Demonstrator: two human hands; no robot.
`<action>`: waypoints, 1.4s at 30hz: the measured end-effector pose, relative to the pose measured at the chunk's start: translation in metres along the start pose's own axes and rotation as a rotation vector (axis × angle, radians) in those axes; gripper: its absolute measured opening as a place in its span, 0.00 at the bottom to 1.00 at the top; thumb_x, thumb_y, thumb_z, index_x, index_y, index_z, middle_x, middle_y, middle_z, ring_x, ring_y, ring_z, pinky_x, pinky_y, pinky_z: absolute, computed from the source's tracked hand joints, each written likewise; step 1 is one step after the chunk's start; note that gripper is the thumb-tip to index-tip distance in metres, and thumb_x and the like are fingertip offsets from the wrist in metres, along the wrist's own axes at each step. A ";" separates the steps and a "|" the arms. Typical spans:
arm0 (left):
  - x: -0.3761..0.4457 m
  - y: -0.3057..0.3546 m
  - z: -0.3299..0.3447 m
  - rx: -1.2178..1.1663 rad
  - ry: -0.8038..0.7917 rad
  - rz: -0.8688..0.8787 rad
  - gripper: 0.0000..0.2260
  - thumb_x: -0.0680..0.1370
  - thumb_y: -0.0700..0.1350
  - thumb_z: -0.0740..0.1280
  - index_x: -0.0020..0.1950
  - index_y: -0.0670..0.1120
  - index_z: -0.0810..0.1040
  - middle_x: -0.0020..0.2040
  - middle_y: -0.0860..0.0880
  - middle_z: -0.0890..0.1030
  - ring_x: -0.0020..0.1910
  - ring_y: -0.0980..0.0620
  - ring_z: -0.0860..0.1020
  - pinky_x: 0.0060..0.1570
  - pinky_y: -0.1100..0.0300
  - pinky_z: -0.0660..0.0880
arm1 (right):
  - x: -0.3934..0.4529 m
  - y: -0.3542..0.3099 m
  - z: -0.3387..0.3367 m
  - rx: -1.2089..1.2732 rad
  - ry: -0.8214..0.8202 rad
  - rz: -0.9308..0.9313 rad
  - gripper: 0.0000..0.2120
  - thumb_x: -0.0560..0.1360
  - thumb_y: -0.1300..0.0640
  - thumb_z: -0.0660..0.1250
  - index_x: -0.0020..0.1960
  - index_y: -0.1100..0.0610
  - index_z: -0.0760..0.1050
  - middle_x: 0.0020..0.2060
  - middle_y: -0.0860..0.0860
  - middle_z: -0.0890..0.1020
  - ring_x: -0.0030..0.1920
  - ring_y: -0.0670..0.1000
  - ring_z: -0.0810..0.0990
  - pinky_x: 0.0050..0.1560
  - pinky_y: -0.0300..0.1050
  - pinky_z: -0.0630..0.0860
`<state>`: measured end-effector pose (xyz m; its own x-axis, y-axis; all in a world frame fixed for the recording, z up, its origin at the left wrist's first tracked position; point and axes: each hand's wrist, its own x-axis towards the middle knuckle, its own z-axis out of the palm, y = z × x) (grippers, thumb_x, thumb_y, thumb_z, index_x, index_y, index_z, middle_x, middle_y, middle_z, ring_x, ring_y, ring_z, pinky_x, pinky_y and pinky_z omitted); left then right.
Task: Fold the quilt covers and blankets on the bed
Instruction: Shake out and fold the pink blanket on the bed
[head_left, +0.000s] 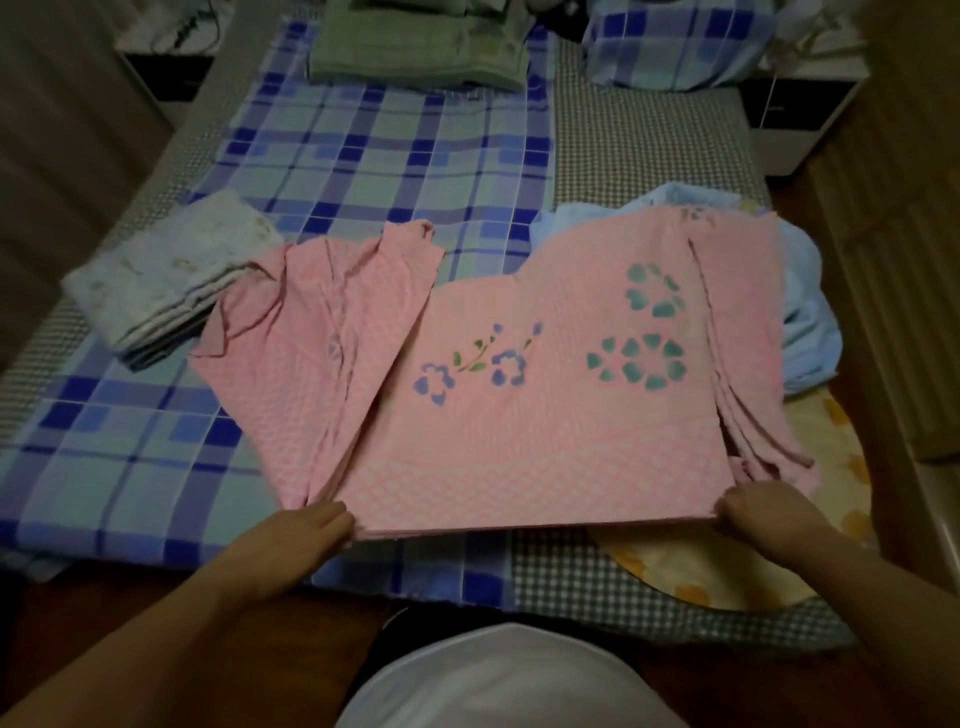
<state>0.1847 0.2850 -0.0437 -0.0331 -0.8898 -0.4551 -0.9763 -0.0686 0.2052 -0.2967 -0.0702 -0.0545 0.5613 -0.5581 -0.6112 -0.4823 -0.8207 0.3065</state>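
Both our left hand (317, 522) and right hand (748, 512) pinch the pink blanket (545, 415) at its near corners, so we keep that edge taut and level

Dim indoor light, soft and slightly blurred throughout.
The pink blanket (545, 395) at the middle is the brightest part; the corners fall into dark brown shadow. The bed (639, 145) edges bow outward from wide-angle distortion, and fine fabric patterns smear toward the far end.
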 end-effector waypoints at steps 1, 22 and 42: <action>-0.002 -0.001 0.000 -0.025 -0.004 0.009 0.05 0.80 0.47 0.61 0.53 0.57 0.68 0.51 0.59 0.72 0.45 0.61 0.72 0.47 0.62 0.73 | 0.000 0.002 -0.001 0.042 -0.012 0.019 0.08 0.76 0.47 0.64 0.47 0.48 0.80 0.47 0.49 0.83 0.49 0.49 0.82 0.45 0.45 0.78; 0.013 -0.018 0.021 -0.156 -0.040 0.038 0.10 0.79 0.55 0.59 0.52 0.52 0.76 0.51 0.51 0.77 0.50 0.49 0.77 0.47 0.52 0.73 | 0.029 -0.053 -0.091 -0.071 -0.189 0.034 0.13 0.77 0.52 0.64 0.61 0.49 0.76 0.59 0.48 0.81 0.58 0.51 0.80 0.54 0.45 0.78; 0.029 -0.047 -0.021 -0.458 0.230 0.153 0.12 0.78 0.57 0.63 0.54 0.51 0.74 0.50 0.52 0.76 0.48 0.53 0.74 0.47 0.56 0.71 | 0.037 -0.336 -0.220 0.861 0.521 -0.142 0.14 0.76 0.46 0.59 0.57 0.43 0.79 0.48 0.45 0.85 0.46 0.50 0.82 0.44 0.46 0.78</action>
<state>0.2339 0.2525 -0.0480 -0.0697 -0.9774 -0.1997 -0.7693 -0.0748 0.6345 0.0340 0.1577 -0.0201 0.7752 -0.6150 -0.1441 -0.5934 -0.6308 -0.5000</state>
